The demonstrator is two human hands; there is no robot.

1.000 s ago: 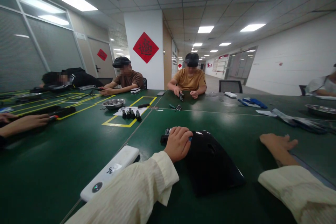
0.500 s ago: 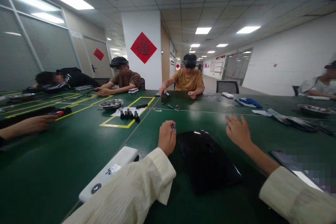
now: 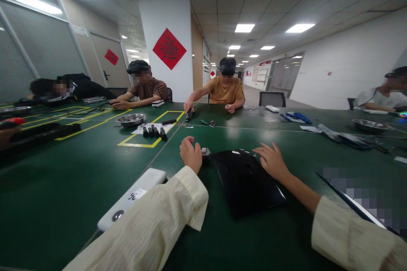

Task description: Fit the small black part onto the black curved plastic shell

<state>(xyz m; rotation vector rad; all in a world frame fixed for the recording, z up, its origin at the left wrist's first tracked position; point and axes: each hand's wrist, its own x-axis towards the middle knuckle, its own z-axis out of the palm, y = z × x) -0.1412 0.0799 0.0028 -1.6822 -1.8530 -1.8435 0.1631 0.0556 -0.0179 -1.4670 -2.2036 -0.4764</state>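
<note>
A glossy black curved panel (image 3: 244, 190) with a small slot lies on the green table in front of me. My left hand (image 3: 191, 156) is just beyond its left corner, with fingers curled in; a speck of blue shows between thumb and fingers, too small to name. Right beside that hand sits a small dark box-like item (image 3: 206, 154) with a pale, shiny top. My right hand (image 3: 271, 161) hovers by the panel's far right edge, fingers spread and holding nothing; whether it touches the panel I cannot tell.
A white power-bank-like device (image 3: 132, 199) lies beside my left forearm, and a dark flat screen (image 3: 352, 203) is at right. Farther off are a metal bowl (image 3: 131, 119), several black cylinders (image 3: 154, 132), pliers (image 3: 208, 123) and gloves (image 3: 345, 137). Other people sit around the table (image 3: 95, 165).
My right hand has moved left toward the panel. My left hand has shifted left, and the small box beside it now shows. Across the table, a person's hand with a dark tool moved slightly left.
</note>
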